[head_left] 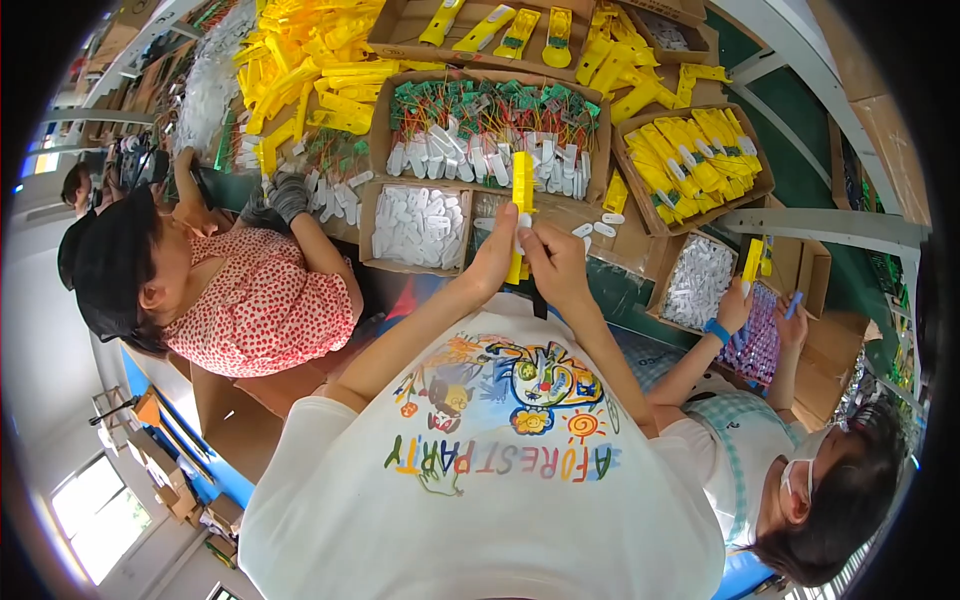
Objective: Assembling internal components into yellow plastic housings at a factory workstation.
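Note:
Upright in front of my chest is a long yellow plastic casing, held between both hands. My left hand grips it from the left, fingers wrapped round its side. On the other side my right hand is closed on it, its thumb at a small white part set in the casing. The fingers hide much of the casing's middle. Just beyond my hands stands a cardboard box of green circuit boards with coloured wires and white pieces. Left of my left hand is a box of white oval covers.
Yellow casings are heaped at the far left. Another box of yellow casings stands at right, beside loose white covers. A gloved co-worker sits at left; a masked co-worker at right holds a yellow casing. A metal frame bar crosses the right.

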The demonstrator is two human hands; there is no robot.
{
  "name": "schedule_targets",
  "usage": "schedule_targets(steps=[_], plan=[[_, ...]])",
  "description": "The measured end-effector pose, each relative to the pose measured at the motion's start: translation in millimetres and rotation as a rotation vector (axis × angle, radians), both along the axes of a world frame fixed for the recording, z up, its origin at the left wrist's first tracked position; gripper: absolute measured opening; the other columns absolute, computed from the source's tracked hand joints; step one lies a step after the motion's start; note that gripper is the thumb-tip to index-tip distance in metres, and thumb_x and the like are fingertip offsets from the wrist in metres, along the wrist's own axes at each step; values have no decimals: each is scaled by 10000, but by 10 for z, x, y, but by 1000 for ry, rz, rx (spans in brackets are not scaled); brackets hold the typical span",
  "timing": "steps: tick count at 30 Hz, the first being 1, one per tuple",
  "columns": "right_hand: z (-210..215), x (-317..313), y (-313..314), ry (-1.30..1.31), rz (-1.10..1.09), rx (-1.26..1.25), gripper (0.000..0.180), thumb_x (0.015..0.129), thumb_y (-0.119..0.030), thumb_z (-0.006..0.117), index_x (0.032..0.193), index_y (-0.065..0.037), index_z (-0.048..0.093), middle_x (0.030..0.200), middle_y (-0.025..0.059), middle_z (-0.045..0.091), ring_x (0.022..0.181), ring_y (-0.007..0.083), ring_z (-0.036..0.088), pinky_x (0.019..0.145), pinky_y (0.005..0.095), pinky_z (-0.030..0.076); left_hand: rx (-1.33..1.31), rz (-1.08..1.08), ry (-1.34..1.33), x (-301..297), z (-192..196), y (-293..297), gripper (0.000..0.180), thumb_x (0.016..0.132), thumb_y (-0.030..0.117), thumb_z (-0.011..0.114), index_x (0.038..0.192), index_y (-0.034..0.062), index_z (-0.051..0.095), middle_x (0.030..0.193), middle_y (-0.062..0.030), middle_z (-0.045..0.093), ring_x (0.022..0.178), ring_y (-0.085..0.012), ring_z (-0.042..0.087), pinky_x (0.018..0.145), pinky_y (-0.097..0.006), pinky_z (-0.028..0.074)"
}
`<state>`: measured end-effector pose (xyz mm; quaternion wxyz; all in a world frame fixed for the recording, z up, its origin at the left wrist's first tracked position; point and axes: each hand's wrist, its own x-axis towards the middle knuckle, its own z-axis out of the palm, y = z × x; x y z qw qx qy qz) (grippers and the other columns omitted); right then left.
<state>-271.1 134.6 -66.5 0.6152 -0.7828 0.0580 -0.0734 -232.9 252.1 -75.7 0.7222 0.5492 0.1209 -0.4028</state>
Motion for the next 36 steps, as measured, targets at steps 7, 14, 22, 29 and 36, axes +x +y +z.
schedule_targets(steps=[7, 14, 22, 29, 36], plan=[[-658, 1034, -625, 68, -162, -202, 209, 860, -224, 567, 760, -45, 609, 666, 111, 591, 565, 266, 551, 561, 349, 445, -281, 183, 3, 178, -207, 381, 451, 972, 452, 298, 1199, 90, 444, 964, -59, 554, 795, -163, 554, 714, -331, 486], [-1016, 1971, -846, -19, -494, -737, 202, 789, -247, 659, 903, -81, 646, 1057, 117, 546, 960, 325, 518, 744, 429, 468, -356, 141, 78, 199, -159, 474, 468, 971, 469, 264, 1231, 113, 423, 894, -40, 507, 687, -155, 484, 669, -330, 448], [-515, 1657, -955, -497, -448, -698, 128, 811, -140, 646, 893, -42, 636, 885, 96, 639, 802, 293, 615, 726, 350, 493, -100, 143, -149, 260, 68, 313, 252, 903, 219, 549, 1096, 86, 458, 811, -23, 506, 609, -119, 478, 587, -285, 441], [372, 670, -660, -86, 117, 720, 106, 936, -143, 472, 957, -39, 469, 679, 55, 558, 617, 127, 555, 681, 306, 518, 313, 155, -913, 569, 871, 11, 384, 798, 69, 640, 1113, 38, 423, 824, -45, 582, 689, -112, 558, 623, -260, 467], [657, 270, -408, -48, 146, 710, 138, 937, -146, 499, 878, -39, 434, 659, 59, 548, 566, 112, 536, 556, 261, 488, -60, 70, -660, 412, 1075, -119, 447, 770, 5, 645, 1143, 36, 399, 966, -76, 608, 817, -141, 595, 727, -298, 493]])
